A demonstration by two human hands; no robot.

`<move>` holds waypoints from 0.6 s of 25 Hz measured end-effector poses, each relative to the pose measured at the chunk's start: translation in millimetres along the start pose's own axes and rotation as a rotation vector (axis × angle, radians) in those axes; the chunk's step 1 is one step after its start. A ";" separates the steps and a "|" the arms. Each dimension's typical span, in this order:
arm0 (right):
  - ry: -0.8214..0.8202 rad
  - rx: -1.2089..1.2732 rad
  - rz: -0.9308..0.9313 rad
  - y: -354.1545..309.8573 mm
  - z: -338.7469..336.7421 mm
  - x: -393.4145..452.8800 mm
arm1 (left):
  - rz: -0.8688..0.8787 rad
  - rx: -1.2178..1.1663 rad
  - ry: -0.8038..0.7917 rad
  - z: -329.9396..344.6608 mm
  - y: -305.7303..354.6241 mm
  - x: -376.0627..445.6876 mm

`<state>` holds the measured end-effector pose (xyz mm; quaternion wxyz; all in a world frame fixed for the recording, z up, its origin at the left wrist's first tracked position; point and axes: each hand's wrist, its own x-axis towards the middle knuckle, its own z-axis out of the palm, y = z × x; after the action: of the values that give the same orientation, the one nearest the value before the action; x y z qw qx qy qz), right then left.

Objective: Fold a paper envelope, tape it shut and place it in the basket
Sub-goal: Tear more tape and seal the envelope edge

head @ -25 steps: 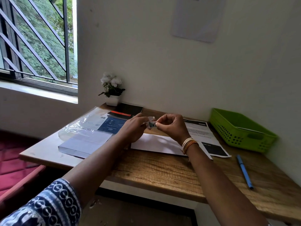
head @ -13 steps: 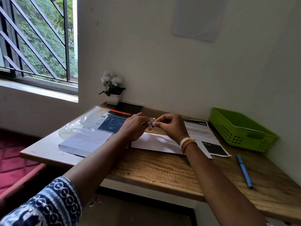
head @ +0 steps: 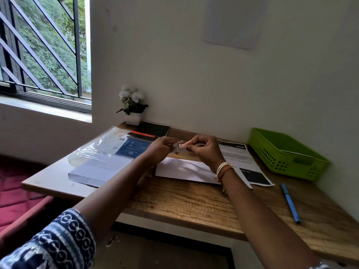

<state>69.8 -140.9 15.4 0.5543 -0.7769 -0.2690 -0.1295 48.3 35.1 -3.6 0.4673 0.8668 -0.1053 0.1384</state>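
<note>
While both forearms are reaching forward over the wooden desk [head: 194,202], the left hand [head: 160,149] and the right hand [head: 204,151] are meeting above its middle, raised off the surface. Each hand is curling its fingers inward, and thumb and forefinger tips are pinching a small clear piece of tape [head: 177,147] between them; the left is gripping it from 9 o'clock, the right from 3 o'clock. How much of the strip each one is holding is too small to tell. A stack of thin bangles [head: 223,168] is sitting on the right wrist, and a blue-and-white patterned sleeve [head: 54,243] is covering the left upper arm at 7 o'clock of the view.

Just below the hands, at 6 o'clock from them, the white paper envelope [head: 184,169] is lying flat on the desk, untouched by either hand. Its right end is overlapping a printed sheet [head: 239,158] with black blocks, which is stretching toward 3 o'clock. Beyond that sheet, at 3 o'clock from the hands and against the wall, the green plastic basket [head: 287,154] is standing well apart from the envelope. A blue pen [head: 290,202] is lying near the desk's front at 4 o'clock. At 9 o'clock from the hands, a ream of paper in torn clear wrapping [head: 101,162] is resting, with a black notebook [head: 153,129] and a small potted white flower [head: 133,109] behind it at 11 o'clock.
</note>
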 end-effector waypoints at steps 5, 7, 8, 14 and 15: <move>0.063 0.291 0.113 -5.4 -6.6 1.7 | -0.033 0.073 0.022 -2.4 -6.7 3.3; 0.038 0.359 0.229 -4.3 -6.7 1.5 | -0.014 0.310 0.084 1.3 -8.7 7.1; 0.011 0.408 0.301 -2.7 -7.5 1.3 | -0.002 0.397 0.114 2.6 -9.6 8.4; -0.047 0.558 0.532 2.7 -14.0 4.4 | -0.030 0.610 0.188 5.4 -6.2 25.6; -0.044 0.555 0.549 3.7 -14.5 5.2 | -0.059 0.648 0.172 4.0 -5.3 30.6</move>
<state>77.5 -153.9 20.2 0.7515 -0.6431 -0.0878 0.1181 79.3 32.9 0.6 0.1785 0.9581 0.0090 0.2237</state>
